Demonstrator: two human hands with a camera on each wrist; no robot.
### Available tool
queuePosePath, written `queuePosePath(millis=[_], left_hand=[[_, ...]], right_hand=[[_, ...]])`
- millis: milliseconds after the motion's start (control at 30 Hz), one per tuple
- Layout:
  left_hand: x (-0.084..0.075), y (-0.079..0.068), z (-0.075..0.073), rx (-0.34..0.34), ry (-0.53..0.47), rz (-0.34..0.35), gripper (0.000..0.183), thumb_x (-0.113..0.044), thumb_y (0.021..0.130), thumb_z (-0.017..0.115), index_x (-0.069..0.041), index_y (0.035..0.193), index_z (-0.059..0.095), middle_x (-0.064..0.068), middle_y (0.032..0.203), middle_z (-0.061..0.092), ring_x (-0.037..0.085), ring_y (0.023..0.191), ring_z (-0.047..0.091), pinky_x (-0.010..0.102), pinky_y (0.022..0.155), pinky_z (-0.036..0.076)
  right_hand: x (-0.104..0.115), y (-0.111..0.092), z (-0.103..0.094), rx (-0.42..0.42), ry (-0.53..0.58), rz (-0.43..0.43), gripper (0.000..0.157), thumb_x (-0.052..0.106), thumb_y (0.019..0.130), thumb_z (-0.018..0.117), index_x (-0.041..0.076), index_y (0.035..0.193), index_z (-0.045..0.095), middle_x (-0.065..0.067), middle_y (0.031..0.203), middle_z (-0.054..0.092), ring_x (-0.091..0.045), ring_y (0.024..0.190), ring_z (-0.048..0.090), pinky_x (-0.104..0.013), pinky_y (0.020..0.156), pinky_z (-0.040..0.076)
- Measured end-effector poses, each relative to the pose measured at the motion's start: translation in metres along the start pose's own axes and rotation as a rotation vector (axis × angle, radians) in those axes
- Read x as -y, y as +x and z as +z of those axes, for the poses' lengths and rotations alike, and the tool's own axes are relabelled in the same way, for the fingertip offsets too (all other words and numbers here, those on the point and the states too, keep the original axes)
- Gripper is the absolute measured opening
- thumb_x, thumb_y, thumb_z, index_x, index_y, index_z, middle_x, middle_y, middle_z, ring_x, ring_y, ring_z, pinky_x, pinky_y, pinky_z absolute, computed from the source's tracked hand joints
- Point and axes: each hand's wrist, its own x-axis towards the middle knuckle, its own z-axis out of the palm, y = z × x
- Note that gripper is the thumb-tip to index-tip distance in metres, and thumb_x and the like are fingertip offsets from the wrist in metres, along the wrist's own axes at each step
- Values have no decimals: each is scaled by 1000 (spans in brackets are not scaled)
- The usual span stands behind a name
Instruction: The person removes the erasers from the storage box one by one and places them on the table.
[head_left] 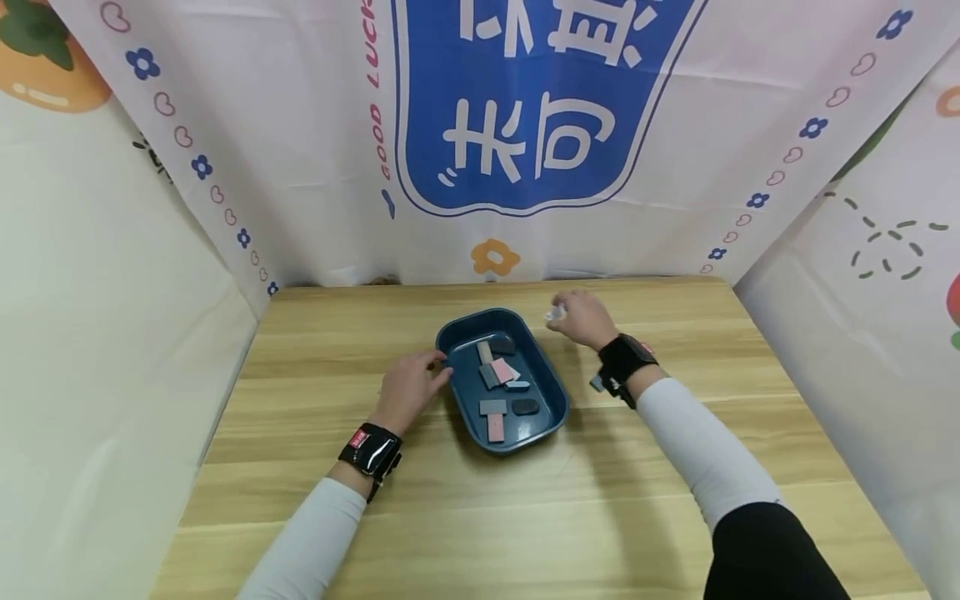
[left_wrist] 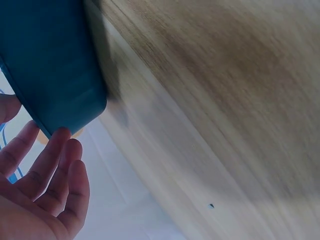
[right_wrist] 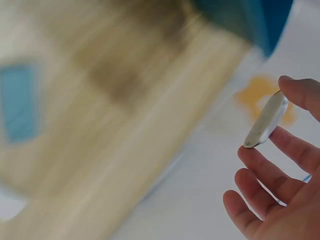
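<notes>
A dark blue tray (head_left: 555, 385) stands on the table, with several small eraser-like blocks in it: grey, pink, white and near-black. My left hand (head_left: 408, 387) is at the tray's left rim; in the left wrist view its thumb and fingers (left_wrist: 42, 172) pinch that rim from either side. Beyond the tray's right side, my right hand (head_left: 587, 321) is raised over the table. It pinches a small white eraser (right_wrist: 267, 120), long and rounded at the ends, between thumb and fingertips. The other fingers are loosely bent.
On the wooden table (head_left: 315, 467), a light blue block (right_wrist: 19, 102) lies near the right wrist. A printed cloth (head_left: 322, 167) hangs behind the table's back edge, and white cloths hang along both sides. A tiny dark speck (left_wrist: 211, 205) shows on the wood by the left hand.
</notes>
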Motion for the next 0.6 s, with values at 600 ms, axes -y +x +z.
queuePosePath(millis=[600], left_hand=[[-1, -2, -3, 45, -16, -44, 30, -29, 91, 69, -11, 114, 69, 6, 103, 73, 21, 91, 68, 35, 70, 55]], right_hand=[[-78, -48, 34, 129, -8, 283, 46, 34, 90, 63, -1, 120, 62, -28, 113, 62, -46, 105, 53, -52, 83, 46]])
